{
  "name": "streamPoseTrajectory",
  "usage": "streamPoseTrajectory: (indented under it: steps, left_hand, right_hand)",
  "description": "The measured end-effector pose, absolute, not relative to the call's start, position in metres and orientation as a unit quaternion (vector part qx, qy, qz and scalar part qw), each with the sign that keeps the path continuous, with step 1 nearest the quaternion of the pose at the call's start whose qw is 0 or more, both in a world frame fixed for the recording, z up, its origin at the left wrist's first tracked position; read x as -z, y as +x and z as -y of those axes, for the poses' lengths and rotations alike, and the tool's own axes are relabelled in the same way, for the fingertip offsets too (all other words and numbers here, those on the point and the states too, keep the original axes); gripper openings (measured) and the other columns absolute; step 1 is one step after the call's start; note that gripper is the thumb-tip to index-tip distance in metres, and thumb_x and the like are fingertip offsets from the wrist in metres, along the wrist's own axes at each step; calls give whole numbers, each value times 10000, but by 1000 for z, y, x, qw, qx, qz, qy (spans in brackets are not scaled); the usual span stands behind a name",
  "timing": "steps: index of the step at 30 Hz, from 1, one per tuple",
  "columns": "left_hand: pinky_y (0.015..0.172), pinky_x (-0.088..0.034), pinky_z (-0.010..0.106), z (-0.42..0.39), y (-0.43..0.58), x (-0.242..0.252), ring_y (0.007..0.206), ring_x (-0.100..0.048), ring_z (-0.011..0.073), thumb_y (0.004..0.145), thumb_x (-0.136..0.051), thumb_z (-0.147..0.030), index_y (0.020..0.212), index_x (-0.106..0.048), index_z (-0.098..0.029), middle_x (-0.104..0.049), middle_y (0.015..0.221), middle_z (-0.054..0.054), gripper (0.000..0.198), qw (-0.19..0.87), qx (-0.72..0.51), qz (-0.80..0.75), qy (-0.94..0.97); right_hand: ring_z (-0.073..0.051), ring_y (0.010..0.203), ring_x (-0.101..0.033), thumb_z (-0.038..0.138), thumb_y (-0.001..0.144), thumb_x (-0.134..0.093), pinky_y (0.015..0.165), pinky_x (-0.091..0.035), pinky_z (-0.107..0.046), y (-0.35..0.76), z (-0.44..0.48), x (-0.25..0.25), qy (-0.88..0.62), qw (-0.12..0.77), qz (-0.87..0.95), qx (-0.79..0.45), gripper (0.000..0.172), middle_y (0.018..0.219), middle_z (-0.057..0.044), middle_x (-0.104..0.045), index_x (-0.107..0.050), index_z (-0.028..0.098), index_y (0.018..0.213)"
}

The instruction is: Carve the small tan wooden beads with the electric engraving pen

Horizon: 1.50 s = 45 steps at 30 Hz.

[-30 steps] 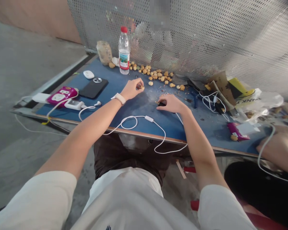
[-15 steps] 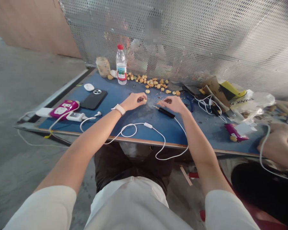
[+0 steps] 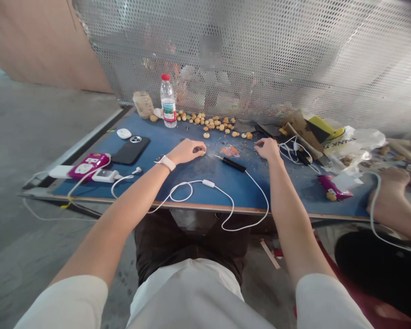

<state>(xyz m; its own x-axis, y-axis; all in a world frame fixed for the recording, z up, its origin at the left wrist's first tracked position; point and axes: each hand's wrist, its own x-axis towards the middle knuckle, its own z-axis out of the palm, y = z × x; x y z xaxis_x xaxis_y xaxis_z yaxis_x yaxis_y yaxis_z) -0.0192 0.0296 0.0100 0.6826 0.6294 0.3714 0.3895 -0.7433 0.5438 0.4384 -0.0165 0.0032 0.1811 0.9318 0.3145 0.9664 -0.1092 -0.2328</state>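
My left hand (image 3: 188, 152) rests low on the blue tabletop (image 3: 178, 183), shut on a small tan nut (image 3: 202, 153) at its fingertips. My right hand (image 3: 267, 149) has its fingertips on the table and shows nothing in its grip. Between the hands lies a black-handled pen tool (image 3: 233, 164) with a metal tip, its white cord (image 3: 256, 192) trailing off the table edge. Several small tan nuts (image 3: 208, 123) are scattered along the far side of the table. A patch of orange scraps (image 3: 230, 151) lies just left of my right hand.
A plastic water bottle (image 3: 168, 101) and a jar (image 3: 143, 104) stand at the back, before a perforated metal screen (image 3: 260, 55). A black phone (image 3: 130, 150) and a pink device (image 3: 89, 166) lie left. At right are a plastic bag (image 3: 358, 144) and a co-worker's hand (image 3: 387, 196).
My right hand has let go of the black tool, which now lies on the table, and has moved right and away from it. The view has tilted slightly downward.
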Motion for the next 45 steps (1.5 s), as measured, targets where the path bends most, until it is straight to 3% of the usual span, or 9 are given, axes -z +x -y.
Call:
streamPoseTrajectory:
  steps: [4, 9, 16, 23, 26, 35, 45]
  left_hand:
    - [1061, -687, 374, -33, -26, -13, 1089, -952, 283, 1037, -761, -197, 1141, -921, -280, -984, 1125, 42, 208, 181, -263, -301, 899]
    - [1089, -692, 400, -36, -31, -14, 1077, -949, 295, 1020, -853, -174, 1031, -912, -261, -979, 1075, 48, 107, 210, -288, -318, 878]
    - [985, -701, 377, -38, -27, -8, 1017, -914, 255, 962, -971, -238, 941, -855, -211, -977, 1108, 89, 121, 282, -312, -313, 852]
    - [913, -661, 346, -40, -27, -4, 941, -873, 226, 954, -959, -300, 949, -840, -211, -961, 1066, 80, 149, 292, -315, -298, 853]
    - [918, -657, 345, -42, -27, -3, 942, -873, 226, 951, -947, -301, 959, -837, -212, -953, 1041, 71, 141, 295, -314, -293, 854]
    - [952, -669, 361, -50, -26, 3, 945, -856, 222, 921, -983, -324, 933, -804, -213, -950, 1047, 91, 211, 325, -323, -288, 841]
    - [905, -671, 354, -53, -24, 10, 885, -834, 207, 853, -1050, -371, 870, -808, -206, -926, 976, 81, 293, 392, -330, -305, 803]
  right_hand:
    - [-406, 1336, -867, 201, 991, -847, 1336, -634, -588, 440, 18, -6, -786, 187, 590, -2, 299, 1322, -215, -962, -1017, 174, 1235]
    - [-379, 1257, -908, 166, 1003, -851, 1269, -672, -491, 440, 21, -10, -791, 185, 583, -32, 254, 1230, -195, -975, -1037, 169, 1175]
    - [-362, 1154, -919, 114, 895, -896, 1239, -697, -461, 441, 21, -9, -789, 191, 582, -44, 195, 1045, -115, -959, -1024, 217, 1000]
    - [-366, 1135, -903, 133, 929, -891, 1214, -690, -468, 442, 22, -12, -785, 210, 581, -40, 163, 1086, -148, -945, -997, 195, 1036]
    - [-365, 1141, -904, 147, 949, -852, 1217, -687, -480, 444, 22, -12, -789, 251, 560, -31, 194, 1110, -162, -945, -982, 187, 1088]
    - [-373, 1050, -916, 186, 885, -854, 1171, -711, -535, 451, 18, -9, -747, 402, 529, -5, 139, 1057, -147, -955, -905, 232, 1006]
    - [-377, 1069, -881, 215, 861, -878, 1147, -685, -517, 434, 18, -8, -761, 347, 547, -26, 69, 1032, -153, -932, -914, 227, 919]
